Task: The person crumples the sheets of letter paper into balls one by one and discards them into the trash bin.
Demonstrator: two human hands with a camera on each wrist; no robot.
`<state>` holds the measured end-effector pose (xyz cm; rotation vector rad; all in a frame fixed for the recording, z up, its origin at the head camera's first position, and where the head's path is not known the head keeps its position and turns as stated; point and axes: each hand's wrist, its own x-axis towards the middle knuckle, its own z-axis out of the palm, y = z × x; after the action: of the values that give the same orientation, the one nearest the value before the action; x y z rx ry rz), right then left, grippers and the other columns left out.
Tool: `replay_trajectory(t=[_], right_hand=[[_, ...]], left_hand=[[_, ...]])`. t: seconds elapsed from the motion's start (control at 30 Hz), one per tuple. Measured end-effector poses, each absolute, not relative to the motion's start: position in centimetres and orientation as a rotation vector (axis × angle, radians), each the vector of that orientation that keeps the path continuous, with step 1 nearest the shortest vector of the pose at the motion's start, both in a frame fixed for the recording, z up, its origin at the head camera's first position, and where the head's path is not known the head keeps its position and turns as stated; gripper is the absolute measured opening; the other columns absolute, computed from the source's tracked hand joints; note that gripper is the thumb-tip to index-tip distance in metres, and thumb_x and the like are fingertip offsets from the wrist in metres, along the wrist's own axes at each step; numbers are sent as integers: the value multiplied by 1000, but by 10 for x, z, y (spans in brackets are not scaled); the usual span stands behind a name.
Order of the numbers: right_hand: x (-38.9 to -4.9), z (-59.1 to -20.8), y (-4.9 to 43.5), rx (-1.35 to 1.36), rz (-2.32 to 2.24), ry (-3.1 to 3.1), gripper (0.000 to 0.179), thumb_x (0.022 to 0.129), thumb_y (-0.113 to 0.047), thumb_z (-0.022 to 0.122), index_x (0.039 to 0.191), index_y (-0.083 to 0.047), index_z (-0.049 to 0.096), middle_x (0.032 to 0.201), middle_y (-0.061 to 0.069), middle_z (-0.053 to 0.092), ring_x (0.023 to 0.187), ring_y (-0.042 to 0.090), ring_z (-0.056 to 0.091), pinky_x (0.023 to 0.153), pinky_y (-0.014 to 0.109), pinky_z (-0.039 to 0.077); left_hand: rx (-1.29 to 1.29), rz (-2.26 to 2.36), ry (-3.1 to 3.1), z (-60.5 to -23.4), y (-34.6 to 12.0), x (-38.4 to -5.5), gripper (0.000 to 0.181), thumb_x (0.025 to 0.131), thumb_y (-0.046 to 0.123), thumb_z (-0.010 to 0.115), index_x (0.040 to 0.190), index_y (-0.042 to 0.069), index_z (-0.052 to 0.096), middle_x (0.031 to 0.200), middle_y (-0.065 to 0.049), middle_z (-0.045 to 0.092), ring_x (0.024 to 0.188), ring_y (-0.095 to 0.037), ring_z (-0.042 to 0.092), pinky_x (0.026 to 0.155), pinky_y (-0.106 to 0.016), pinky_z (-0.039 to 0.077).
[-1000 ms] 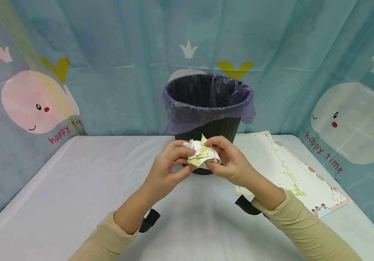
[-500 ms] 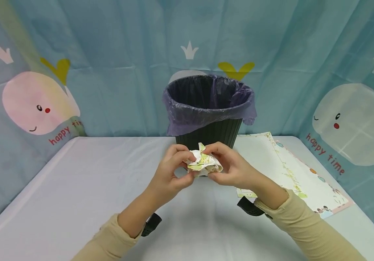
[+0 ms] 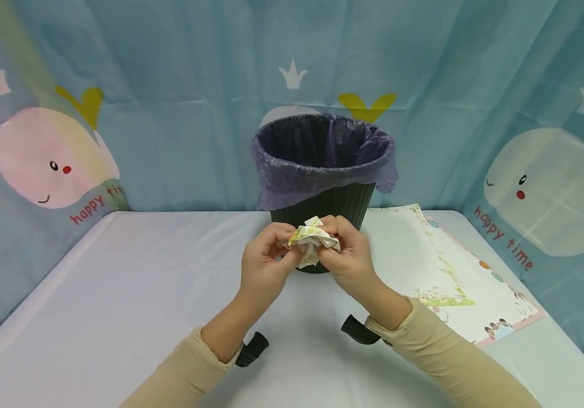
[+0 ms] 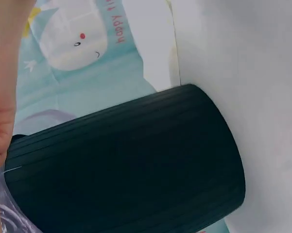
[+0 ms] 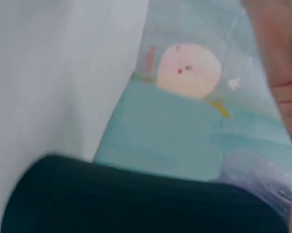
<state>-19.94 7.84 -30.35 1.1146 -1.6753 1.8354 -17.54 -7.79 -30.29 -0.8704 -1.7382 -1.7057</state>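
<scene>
A crumpled sheet of paper, white with a yellow-green print, is held up between both hands in the head view. My left hand pinches its left side between thumb and fingers. On its right side, my right hand grips it the same way. Directly behind the hands stands a dark ribbed trash can, lined with a purple plastic bag folded over its rim. Both wrist views show the can's dark side with only part of each hand at the edge; the paper is out of sight there.
To the right on the white table lie flat sheets of paper, one with a green floral border overlapping one with a pink border. A blue curtain with whale prints closes off the back and sides.
The hands have turned and squeezed the paper, which is bunched differently now. Both forearms have drawn closer together, the right one shifting left. The can and flat sheets stay where they were.
</scene>
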Motion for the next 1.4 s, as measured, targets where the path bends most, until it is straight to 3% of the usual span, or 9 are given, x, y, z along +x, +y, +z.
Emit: replay_trajectory(t=[0.23,0.33,0.5,0.63,0.77,0.83,1.0,1.23,1.4], right_hand=[[-210,-298,86,1150,1528,-1768,32,69,22,53,97,5,58,95,18,60,87,11,52,71,16,48],[-207,-296,90,1186,1466,-1837,36,73,22,56,106,9,60,103,26,60,93,12,55,77,19,52],[-199,-292,98,1210,1438,-1951,35,79,19,59,113,10,61,110,22,61,99,11,58,81,25,54],[-194,-288,106,1165,1496,-1937,35,76,22,57,108,9,62,108,15,63,97,11,57,80,21,52],[-192,-284,112,1122,1612,-1861,39,76,24,54,111,7,60,115,3,61,98,11,56,78,18,50],[-192,-282,115,1135,1651,-1822,46,77,25,53,115,-1,63,117,-1,58,97,10,55,76,17,50],[-192,-278,122,1192,1749,-1742,65,81,25,47,123,-23,62,119,-3,54,91,10,54,71,18,50],[-189,-271,132,1129,1729,-1717,62,84,22,46,119,-25,66,120,-4,57,81,7,59,63,21,55],[-191,-265,135,1131,1690,-1694,60,81,24,44,113,-20,70,120,-2,59,80,8,60,59,21,54]], left_hand=[[-773,-2132,-1972,-289,-90,-175,25,92,-6,56,115,-12,49,108,-19,58,90,-10,61,78,-21,51],[-711,-2201,-1999,-288,-91,-174,26,92,-7,53,117,-12,46,113,-22,56,95,-9,60,83,-22,51],[-719,-2161,-2001,-287,-93,-170,22,92,-9,50,113,-13,48,114,-21,56,93,-9,59,78,-19,50],[-814,-2057,-2102,-273,-103,-173,31,91,-3,51,121,-12,49,113,-22,59,89,-13,61,79,-27,50],[-667,-2003,-2111,-250,-112,-184,31,93,0,50,123,-8,51,108,-18,64,82,-15,66,80,-33,51],[-551,-1954,-2063,-239,-115,-190,27,95,1,51,120,-6,53,102,-12,64,80,-13,65,76,-30,51],[-372,-1808,-1978,-216,-119,-210,31,96,5,56,125,-4,52,111,-9,56,99,-16,53,83,-28,45],[-222,-1818,-2191,-197,-116,-235,53,98,17,57,146,7,37,147,-10,37,135,-24,32,107,-40,34],[-154,-1881,-2260,-192,-114,-248,58,98,16,56,150,10,31,153,-8,29,138,-23,31,108,-37,35]])
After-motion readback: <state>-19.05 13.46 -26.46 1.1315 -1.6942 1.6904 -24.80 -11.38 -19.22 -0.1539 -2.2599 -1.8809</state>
